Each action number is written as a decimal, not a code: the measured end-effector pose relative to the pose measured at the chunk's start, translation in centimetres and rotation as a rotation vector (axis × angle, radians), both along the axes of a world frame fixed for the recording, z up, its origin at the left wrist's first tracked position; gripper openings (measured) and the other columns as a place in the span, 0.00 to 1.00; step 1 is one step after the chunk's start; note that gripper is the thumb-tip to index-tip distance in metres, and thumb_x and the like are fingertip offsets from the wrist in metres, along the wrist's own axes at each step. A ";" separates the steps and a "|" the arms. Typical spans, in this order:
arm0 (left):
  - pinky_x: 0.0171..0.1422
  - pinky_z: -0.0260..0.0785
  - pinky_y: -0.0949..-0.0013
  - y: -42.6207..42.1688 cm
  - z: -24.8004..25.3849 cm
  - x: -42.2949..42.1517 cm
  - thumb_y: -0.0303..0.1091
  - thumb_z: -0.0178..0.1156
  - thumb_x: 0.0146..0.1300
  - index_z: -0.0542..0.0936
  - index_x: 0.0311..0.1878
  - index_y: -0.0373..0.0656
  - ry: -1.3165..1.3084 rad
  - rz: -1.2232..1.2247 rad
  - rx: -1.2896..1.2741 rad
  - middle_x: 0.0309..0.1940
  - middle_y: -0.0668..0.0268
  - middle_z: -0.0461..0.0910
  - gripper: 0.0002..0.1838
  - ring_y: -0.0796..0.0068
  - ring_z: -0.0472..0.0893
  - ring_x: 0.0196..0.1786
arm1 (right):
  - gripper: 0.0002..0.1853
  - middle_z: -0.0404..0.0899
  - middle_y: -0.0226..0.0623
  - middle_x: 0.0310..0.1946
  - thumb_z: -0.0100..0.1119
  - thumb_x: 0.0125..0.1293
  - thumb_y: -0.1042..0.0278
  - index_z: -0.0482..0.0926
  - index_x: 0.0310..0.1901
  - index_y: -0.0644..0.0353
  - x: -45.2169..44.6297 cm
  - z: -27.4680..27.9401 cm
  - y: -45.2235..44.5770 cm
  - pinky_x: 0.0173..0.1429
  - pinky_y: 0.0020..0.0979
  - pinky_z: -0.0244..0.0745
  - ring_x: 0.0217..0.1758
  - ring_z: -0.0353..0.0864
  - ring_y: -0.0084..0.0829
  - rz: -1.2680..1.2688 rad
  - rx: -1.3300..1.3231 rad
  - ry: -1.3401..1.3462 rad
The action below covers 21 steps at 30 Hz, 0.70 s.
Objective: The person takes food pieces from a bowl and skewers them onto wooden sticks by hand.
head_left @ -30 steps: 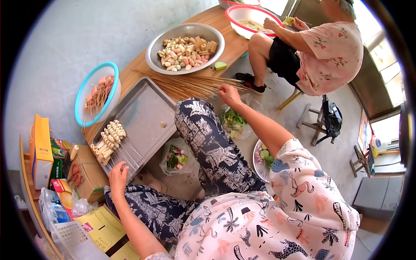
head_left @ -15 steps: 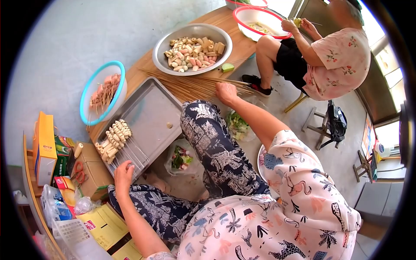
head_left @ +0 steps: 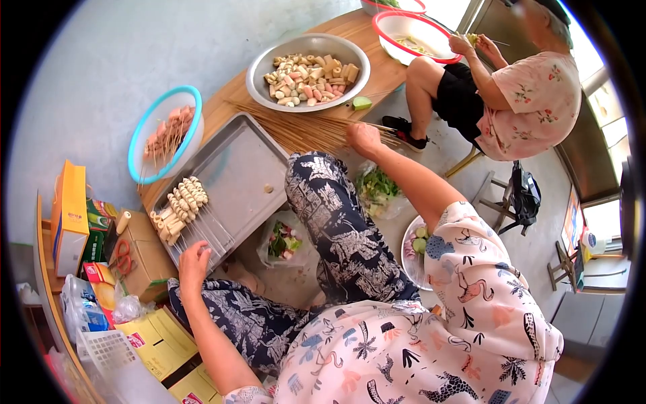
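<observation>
My right hand (head_left: 364, 139) is closed at the ends of a spread of thin bamboo skewers (head_left: 296, 130) along the table edge; its fingertips are partly hidden. My left hand (head_left: 194, 264) hangs by the near corner of a grey metal tray (head_left: 235, 161), fingers loosely bent and apart, holding nothing I can see. Several loaded skewers of pale folded food (head_left: 185, 204) lie at that end of the tray, bare sticks pointing toward my left hand. Beyond the bamboo skewers stands a metal basin (head_left: 256, 84) filled with cut pale and pink pieces.
A blue-rimmed bowl (head_left: 136, 133) holds skewered pink meat. Boxes and red scissors (head_left: 122, 258) lie left. Bags of vegetables (head_left: 282, 241) and a plate (head_left: 416, 266) sit low around my legs. Another person (head_left: 531, 101) works at right beside a red-rimmed basin (head_left: 383, 34).
The view has shifted slightly, with most things appearing a little to the right. My right hand stays at the bamboo skewers and my left hand by the tray corner. More of the plate shows.
</observation>
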State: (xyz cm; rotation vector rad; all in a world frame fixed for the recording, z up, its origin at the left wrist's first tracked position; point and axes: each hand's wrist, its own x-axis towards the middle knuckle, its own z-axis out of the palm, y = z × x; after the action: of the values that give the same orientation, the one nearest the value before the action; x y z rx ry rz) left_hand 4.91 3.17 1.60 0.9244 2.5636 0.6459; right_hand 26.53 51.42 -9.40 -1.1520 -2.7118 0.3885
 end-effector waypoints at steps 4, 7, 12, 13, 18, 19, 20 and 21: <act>0.42 0.71 0.62 0.0 -0.1 0.0 0.33 0.59 0.57 0.80 0.44 0.36 -0.005 0.001 0.005 0.30 0.51 0.81 0.14 0.57 0.80 0.34 | 0.11 0.81 0.48 0.29 0.54 0.54 0.60 0.81 0.28 0.58 2.0 0.0 -0.4 0.41 0.45 0.75 0.36 0.81 0.49 -0.059 -0.011 -0.024; 0.42 0.71 0.62 0.1 0.0 0.0 0.33 0.59 0.57 0.80 0.44 0.36 -0.005 0.005 0.000 0.29 0.51 0.81 0.14 0.58 0.80 0.33 | 0.11 0.81 0.49 0.28 0.55 0.53 0.60 0.81 0.28 0.58 3.5 -1.4 -0.5 0.41 0.44 0.75 0.36 0.81 0.49 -0.102 -0.065 -0.015; 0.37 0.70 0.66 -0.2 -0.8 -0.4 0.32 0.59 0.58 0.79 0.44 0.35 0.044 -0.043 0.014 0.26 0.56 0.79 0.13 0.66 0.79 0.29 | 0.07 0.83 0.39 0.25 0.63 0.52 0.66 0.83 0.28 0.60 4.3 -2.8 0.1 0.30 0.33 0.77 0.23 0.82 0.32 -0.208 -0.593 0.207; 0.32 0.70 0.70 -0.4 -1.2 -0.7 0.30 0.59 0.59 0.78 0.44 0.35 0.080 -0.080 0.039 0.23 0.62 0.78 0.11 0.74 0.77 0.24 | 0.07 0.83 0.39 0.25 0.63 0.52 0.66 0.83 0.28 0.60 4.3 -3.1 0.2 0.30 0.33 0.77 0.23 0.82 0.32 -0.209 -0.593 0.208; 0.32 0.70 0.70 -0.8 -1.9 -1.1 0.30 0.59 0.59 0.78 0.44 0.35 0.096 -0.097 0.039 0.22 0.62 0.77 0.12 0.74 0.77 0.24 | 0.05 0.79 0.31 0.19 0.65 0.55 0.67 0.82 0.27 0.59 4.1 -5.4 0.4 0.19 0.26 0.70 0.16 0.75 0.22 -0.386 -1.098 0.520; 0.32 0.70 0.70 -0.8 -1.9 -1.1 0.30 0.59 0.59 0.78 0.44 0.35 0.085 -0.094 0.046 0.22 0.62 0.77 0.12 0.74 0.77 0.24 | 0.05 0.79 0.31 0.19 0.65 0.55 0.67 0.82 0.27 0.59 4.2 -5.4 0.3 0.19 0.26 0.70 0.16 0.75 0.22 -0.386 -1.099 0.521; 0.32 0.70 0.70 -0.9 -1.9 -1.1 0.30 0.59 0.59 0.78 0.44 0.35 0.085 -0.095 0.046 0.22 0.62 0.77 0.12 0.74 0.77 0.24 | 0.06 0.78 0.32 0.19 0.65 0.54 0.68 0.81 0.26 0.59 4.3 -5.4 0.2 0.19 0.26 0.69 0.16 0.75 0.23 -0.404 -1.094 0.516; 0.32 0.70 0.70 -0.8 -1.9 -1.1 0.30 0.59 0.59 0.78 0.44 0.35 0.086 -0.096 0.042 0.22 0.62 0.77 0.12 0.74 0.77 0.23 | 0.06 0.78 0.32 0.19 0.65 0.54 0.68 0.80 0.26 0.60 4.4 -4.8 -0.1 0.19 0.26 0.68 0.16 0.74 0.23 -0.421 -1.089 0.510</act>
State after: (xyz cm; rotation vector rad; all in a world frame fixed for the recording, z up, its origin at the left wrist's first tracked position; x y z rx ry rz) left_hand 3.81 2.36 -0.26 1.1045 2.5707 0.6472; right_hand 30.97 51.34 -14.24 -1.4698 -1.6681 1.8830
